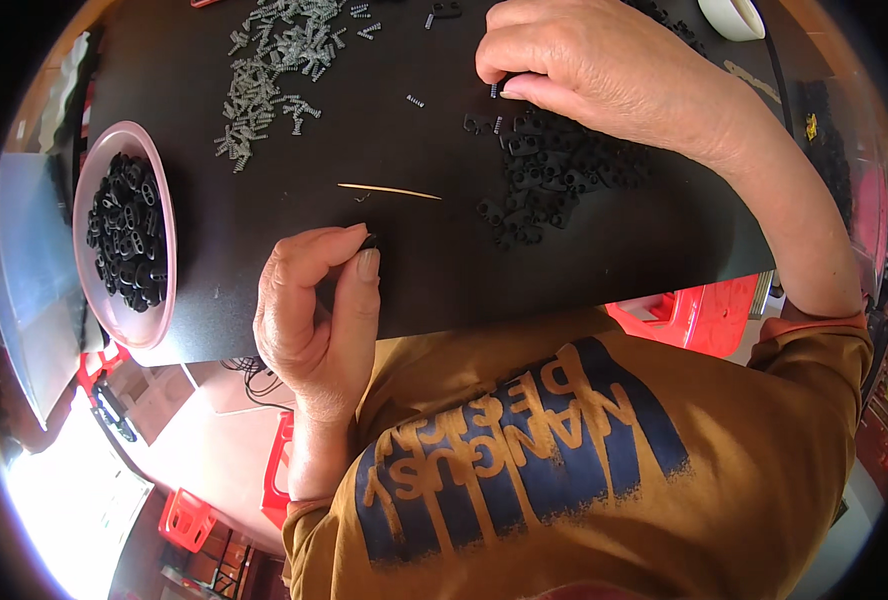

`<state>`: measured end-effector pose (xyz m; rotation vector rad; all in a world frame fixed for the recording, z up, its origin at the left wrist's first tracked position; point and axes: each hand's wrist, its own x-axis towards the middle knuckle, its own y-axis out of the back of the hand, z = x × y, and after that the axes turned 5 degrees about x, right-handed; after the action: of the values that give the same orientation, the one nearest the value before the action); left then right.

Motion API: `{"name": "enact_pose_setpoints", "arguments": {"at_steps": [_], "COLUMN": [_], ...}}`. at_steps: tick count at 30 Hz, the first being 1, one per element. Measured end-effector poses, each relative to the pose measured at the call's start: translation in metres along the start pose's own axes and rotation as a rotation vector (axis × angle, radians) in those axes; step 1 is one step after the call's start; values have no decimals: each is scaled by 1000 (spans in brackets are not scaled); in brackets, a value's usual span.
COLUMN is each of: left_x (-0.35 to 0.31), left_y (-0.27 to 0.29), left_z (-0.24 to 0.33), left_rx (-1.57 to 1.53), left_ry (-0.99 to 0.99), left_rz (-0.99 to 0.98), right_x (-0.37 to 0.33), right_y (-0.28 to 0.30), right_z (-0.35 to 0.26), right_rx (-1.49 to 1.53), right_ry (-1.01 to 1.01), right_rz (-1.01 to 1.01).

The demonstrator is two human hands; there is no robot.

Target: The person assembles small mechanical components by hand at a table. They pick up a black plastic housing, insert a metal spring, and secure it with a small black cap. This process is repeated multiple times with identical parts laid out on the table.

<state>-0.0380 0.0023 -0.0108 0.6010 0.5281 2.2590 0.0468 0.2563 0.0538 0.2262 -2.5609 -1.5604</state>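
My left hand [314,315] is closed near the table's front edge, pinching a small black plastic part [370,242] between thumb and fingertips. Farther right, my right hand [604,75] reaches over the far side of a heap of black plastic parts [554,165]. Its thumb and index finger are pinched together. A dark bit shows between them, too hidden to make out. A small metal spring [494,90] is right at those fingertips, and another spring [498,125] lies just below. Between the hands, nearer the left one, lies a wooden toothpick [389,190].
A large pile of springs [279,65] spreads over the far left of the black table [404,290]. A pink-rimmed bowl [171,250] with black parts stands at the left edge. A white cup-like container [732,18] is at the far right. Red stools [704,318] stand below.
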Motion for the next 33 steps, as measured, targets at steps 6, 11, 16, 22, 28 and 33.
{"name": "enact_pose_setpoints", "arguments": {"at_steps": [6,11,16,22,28,33], "left_x": [2,1,4,11,12,6], "left_y": [-4,-2,0,-7,-13,-23], "left_z": [6,3,3,29,44,43], "left_rx": [-54,-41,-172,-798,-980,-947], "left_ry": [78,26,91,219,286,235], "left_rz": [66,26,49,-20,-97,-85], "right_x": [5,2,1,-16,-28,-30], "right_y": [-9,-18,-13,-27,-53,-65], "right_z": [6,10,-12,-57,-70,-80], "right_rx": [-29,-128,324,1120,1146,1142], "right_ry": [-16,78,-187,-321,-227,-244], "right_rz": [-3,126,215,417,553,633]}}
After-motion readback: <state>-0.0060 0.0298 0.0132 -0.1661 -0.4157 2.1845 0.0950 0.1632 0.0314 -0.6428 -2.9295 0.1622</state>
